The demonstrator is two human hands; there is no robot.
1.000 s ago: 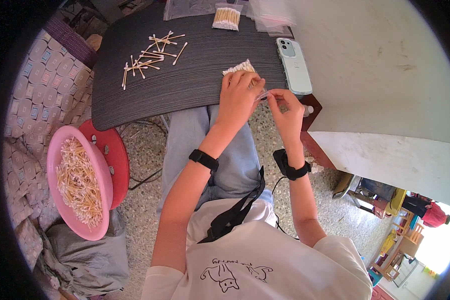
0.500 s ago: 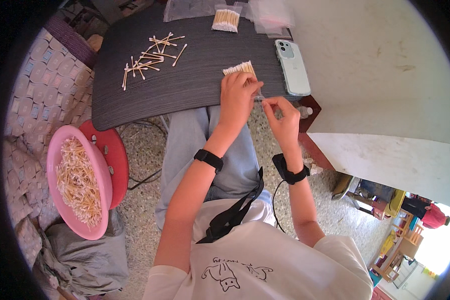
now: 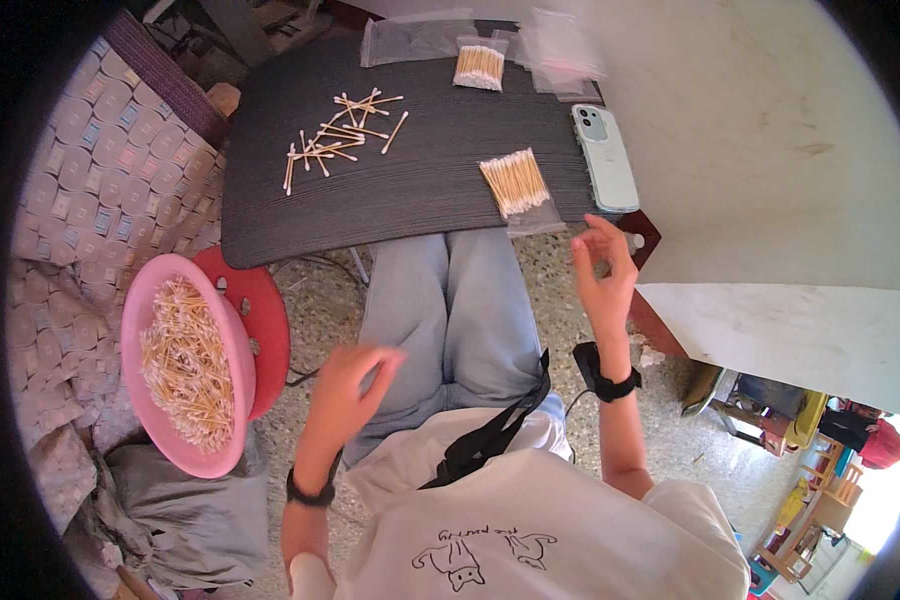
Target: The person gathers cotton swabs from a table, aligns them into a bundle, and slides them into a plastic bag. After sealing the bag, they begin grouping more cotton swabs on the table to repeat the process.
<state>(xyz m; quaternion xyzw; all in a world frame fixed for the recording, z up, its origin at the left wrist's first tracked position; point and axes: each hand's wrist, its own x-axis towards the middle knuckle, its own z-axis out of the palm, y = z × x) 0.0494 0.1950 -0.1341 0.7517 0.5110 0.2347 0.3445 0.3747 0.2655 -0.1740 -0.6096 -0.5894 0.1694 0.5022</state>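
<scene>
We are seeing the left hand point(image 3: 348, 385) hanging low over the lap, blurred, fingers spread loose and gripping nothing, sitting between the jeans-clad knees point(image 3: 450, 310) and the pink bowl point(image 3: 138, 300). The right hand point(image 3: 602, 275) is hovering just off the near right corner of the dark board point(image 3: 270, 215), fingers half curled with thumb and forefinger close together; we cannot tell if anything tiny is pinched there. Both wrists are wearing black bands.

The bundle of cotton swabs point(image 3: 514, 182) is lying on a clear plastic bag near the near right corner of the board, its white tips at both ends, and it is the thing nearest the right hand, but apart from it. Loose swabs point(image 3: 338, 140) are lying scattered toward the far left part of the board. A filled swab packet point(image 3: 479, 66) is sitting at the far edge, among empty clear bags point(image 3: 410, 42). A pale blue phone point(image 3: 604, 157) is lying face down along the right edge of the board, just beside the bundle.

The pink bowl is holding a heap of swabs and is resting on a red stool point(image 3: 265, 320), on the person's left, well apart from the board. A white table top point(image 3: 770, 150) is running along the right side.
</scene>
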